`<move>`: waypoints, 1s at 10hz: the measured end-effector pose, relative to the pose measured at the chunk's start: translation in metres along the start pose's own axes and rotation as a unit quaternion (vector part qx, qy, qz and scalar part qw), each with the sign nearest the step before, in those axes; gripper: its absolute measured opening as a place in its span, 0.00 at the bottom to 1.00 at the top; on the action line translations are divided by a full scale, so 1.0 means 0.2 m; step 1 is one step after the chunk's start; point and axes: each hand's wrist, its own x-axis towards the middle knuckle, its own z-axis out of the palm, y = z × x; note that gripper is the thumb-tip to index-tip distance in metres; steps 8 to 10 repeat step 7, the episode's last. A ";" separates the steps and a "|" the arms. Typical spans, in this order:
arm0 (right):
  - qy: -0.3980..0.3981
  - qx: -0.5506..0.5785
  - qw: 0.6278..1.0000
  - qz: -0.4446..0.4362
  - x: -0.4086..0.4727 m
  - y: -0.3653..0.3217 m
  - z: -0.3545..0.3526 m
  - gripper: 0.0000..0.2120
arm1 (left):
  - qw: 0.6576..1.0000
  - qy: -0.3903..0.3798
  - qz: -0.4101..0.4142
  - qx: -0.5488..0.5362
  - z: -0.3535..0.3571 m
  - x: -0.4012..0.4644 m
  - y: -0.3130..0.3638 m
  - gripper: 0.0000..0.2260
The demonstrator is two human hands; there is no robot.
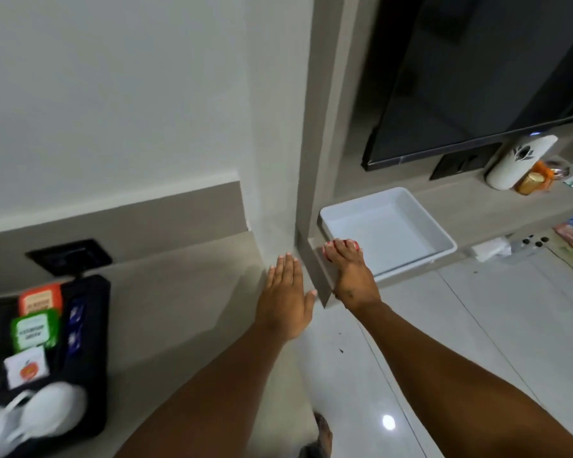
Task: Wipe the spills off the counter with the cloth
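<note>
Grey-beige laminate covers the counter (186,292) that fills the lower left of the head view, running up to a white wall and a matching grey upstand. On it the left hand (286,299) lies flat, palm down, fingers straight and close together, thumb out to the side, holding nothing; its fingertips almost reach the corner where the wall steps forward. Just to its right, across the counter's end edge, the right hand (353,272) reaches onto a lower shelf (470,209) and presses down on a small red cloth (333,251), fingers curled over it so that only a strip of red shows around the fingertips. This cloth sits at the near left rim of a white rectangular tray (444,239) standing on that shelf. No spill is clearly visible on the counter surface.

At the far left a black tray (90,358) holds coloured sachets (35,328) and white cups (40,414), blurred. Behind it a black socket plate (68,257) is set into the upstand. Above the shelf hangs a dark screen (477,77), with a white cylinder (516,163) lying tilted beneath it beside small orange items.
</note>
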 end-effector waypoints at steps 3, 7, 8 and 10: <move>-0.084 0.042 0.993 0.069 0.43 0.41 -0.06 0.36 | 1.000 -0.024 0.003 -0.014 0.19 0.54 0.18 0.32; 0.016 0.020 0.997 0.066 0.47 0.39 0.04 0.15 | 0.999 -0.006 0.003 -0.034 0.20 0.53 0.07 0.32; 0.016 0.020 0.997 0.066 0.47 0.39 0.04 0.15 | 0.999 -0.006 0.003 -0.034 0.20 0.53 0.07 0.32; 0.016 0.020 0.997 0.066 0.47 0.39 0.04 0.15 | 0.999 -0.006 0.003 -0.034 0.20 0.53 0.07 0.32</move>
